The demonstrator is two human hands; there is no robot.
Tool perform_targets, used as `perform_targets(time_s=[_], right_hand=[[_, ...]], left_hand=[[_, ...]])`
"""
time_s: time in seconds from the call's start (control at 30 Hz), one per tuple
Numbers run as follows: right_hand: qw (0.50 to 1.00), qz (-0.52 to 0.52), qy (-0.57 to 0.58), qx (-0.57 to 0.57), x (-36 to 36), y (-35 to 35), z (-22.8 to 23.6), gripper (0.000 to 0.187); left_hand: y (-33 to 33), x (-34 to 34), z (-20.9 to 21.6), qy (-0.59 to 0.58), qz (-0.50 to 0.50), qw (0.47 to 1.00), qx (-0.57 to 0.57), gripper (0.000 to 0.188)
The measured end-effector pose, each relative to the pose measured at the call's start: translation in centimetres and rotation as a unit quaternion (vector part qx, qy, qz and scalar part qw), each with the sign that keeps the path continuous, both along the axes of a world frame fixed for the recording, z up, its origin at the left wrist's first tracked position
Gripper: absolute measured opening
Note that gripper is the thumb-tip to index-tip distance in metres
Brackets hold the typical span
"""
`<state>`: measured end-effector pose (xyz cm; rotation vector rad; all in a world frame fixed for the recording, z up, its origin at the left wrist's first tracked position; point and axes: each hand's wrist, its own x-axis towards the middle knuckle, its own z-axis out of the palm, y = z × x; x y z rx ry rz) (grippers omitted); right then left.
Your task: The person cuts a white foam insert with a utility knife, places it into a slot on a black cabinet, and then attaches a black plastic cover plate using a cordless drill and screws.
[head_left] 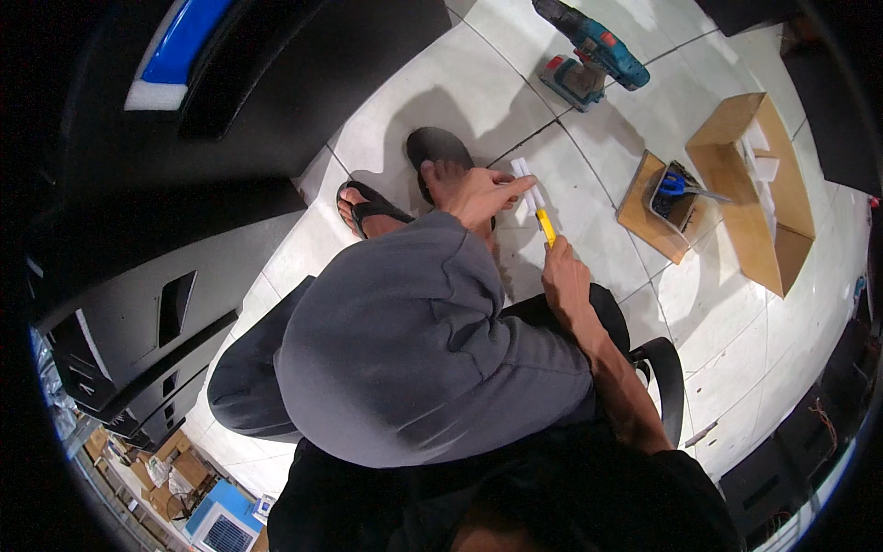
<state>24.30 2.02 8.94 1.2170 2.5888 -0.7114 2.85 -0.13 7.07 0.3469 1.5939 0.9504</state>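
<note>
Head view. The left hand [487,195] has its fingers together, pinching a slim white piece [521,168] that shows as two narrow, parallel strips. The white piece lies at the fingertips, to the right of the left palm. One end projects forward past the fingers; the other reaches back toward the right hand [565,274].

The right hand is closed around a yellow-handled tool [546,226] of slender, knife-like form. The tool projects forward and slightly left from the right fist, its front end just beside the rear end of the white piece. Contact between the two cannot be confirmed at this size, and no blade edge can be made out.

Governing relation: the long axis of the white piece runs from forward-left to rear-right, nearly in line with the tool and crosswise to the left fingers. The left hand is the nearer one, in direct contact; the right hand stands behind and to the right, joined to the zone only through the tool.

Surroundings: a teal cordless drill [614,57] lies forward of both hands. Blue-handled scissors [674,185] and an open cardboard box [789,241] are well to their right.
</note>
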Motion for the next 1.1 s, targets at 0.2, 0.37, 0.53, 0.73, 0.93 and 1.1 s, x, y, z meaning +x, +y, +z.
perform_targets(time_s=[0.2,0.37,0.53,0.73,0.93,1.1], right_hand=[[0.999,-0.001,-0.02,0.04,-0.1,0.3,-0.4,0.016],[0.996,0.013,-0.013,0.084,0.3,0.5,-1.0,0.012],[0.989,-0.02,0.004,0.145,0.4,0.6,-0.9,0.012],[0.976,-0.013,-0.061,0.21,0.1,2.0,-0.2,0.021],[0.982,0.015,-0.027,0.187,-0.9,2.5,-0.1,0.031],[0.969,0.058,0.044,0.236,-0.3,3.9,-0.8,0.036]], left_hand=[[0.2,-0.3,-0.4,-0.001,-0.001,1.0,-0.018,0.048],[-0.1,-0.2,1.4,-0.05,0.061,0.997,0.01,0.033],[-0.2,-0.9,2.8,0.0,0.099,0.995,0.005,0.03],[-0.6,-1.6,3.4,0.002,0.168,0.985,0.024,0.029],[-0.3,-1.7,4.0,-0.011,0.144,0.989,0.032,0.028],[-1.1,-2.9,4.4,-0.023,0.15,0.988,0.032,0.024]])
